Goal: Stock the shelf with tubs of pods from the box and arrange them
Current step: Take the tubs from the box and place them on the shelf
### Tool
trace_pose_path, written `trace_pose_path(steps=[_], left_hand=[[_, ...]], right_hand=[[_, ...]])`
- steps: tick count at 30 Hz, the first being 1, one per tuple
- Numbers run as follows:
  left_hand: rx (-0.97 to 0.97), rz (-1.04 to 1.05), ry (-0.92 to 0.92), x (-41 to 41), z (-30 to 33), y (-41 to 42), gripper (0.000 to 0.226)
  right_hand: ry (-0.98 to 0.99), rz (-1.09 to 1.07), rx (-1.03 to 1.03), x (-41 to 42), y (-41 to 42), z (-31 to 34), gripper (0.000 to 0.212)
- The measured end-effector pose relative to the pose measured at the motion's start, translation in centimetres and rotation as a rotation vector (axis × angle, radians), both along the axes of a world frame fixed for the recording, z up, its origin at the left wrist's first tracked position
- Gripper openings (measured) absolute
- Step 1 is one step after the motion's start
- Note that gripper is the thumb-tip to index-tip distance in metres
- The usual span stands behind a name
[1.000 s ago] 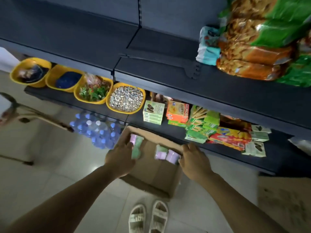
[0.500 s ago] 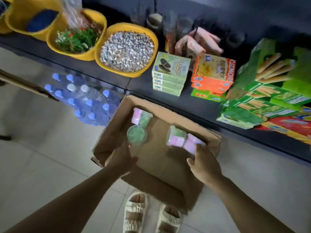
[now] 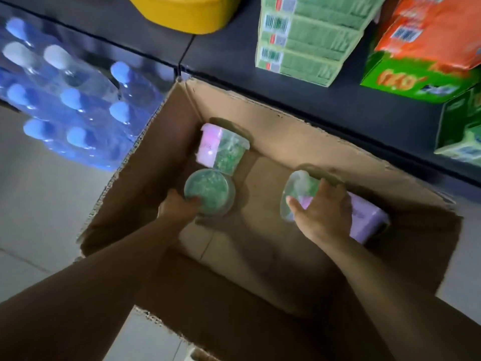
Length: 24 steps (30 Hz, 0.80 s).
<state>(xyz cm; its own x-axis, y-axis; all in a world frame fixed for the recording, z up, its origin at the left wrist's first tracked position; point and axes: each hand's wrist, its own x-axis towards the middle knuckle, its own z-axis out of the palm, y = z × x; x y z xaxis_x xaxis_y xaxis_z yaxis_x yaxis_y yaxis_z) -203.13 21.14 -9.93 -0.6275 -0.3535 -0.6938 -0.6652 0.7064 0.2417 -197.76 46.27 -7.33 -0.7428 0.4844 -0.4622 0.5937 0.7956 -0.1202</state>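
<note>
An open cardboard box [image 3: 299,131] stands on the floor against the dark shelf [image 3: 325,100]. Inside it, my left hand [image 3: 177,207] grips an upright tub of green pods [image 3: 209,191] by its near side. Behind that tub lies another tub [image 3: 221,148], pink and green, on its side. On the right my right hand [image 3: 320,209] lies over a tub lying on its side [image 3: 296,188], fingers curled round it. A purple tub [image 3: 367,220] lies just right of that hand, partly hidden by it.
A shrink-wrapped pack of water bottles [image 3: 73,100] sits on the floor left of the box. On the shelf stand a yellow bowl [image 3: 187,14], stacked green cartons [image 3: 309,40] and orange and green boxes [image 3: 426,48]. Pale floor tiles lie at the left.
The view has dropped much closer to the box. My left hand has closed on the green tub and my right hand has moved onto the tub lying at the right.
</note>
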Motion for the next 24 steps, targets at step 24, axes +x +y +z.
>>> trace_pose_path(steps=[24], left_hand=[[0.633,0.575,-0.065,1.1,-2.8,3.4,0.071]], right_hand=[[0.012,-0.450,-0.358,2.3,-1.4,-0.1,0.082]])
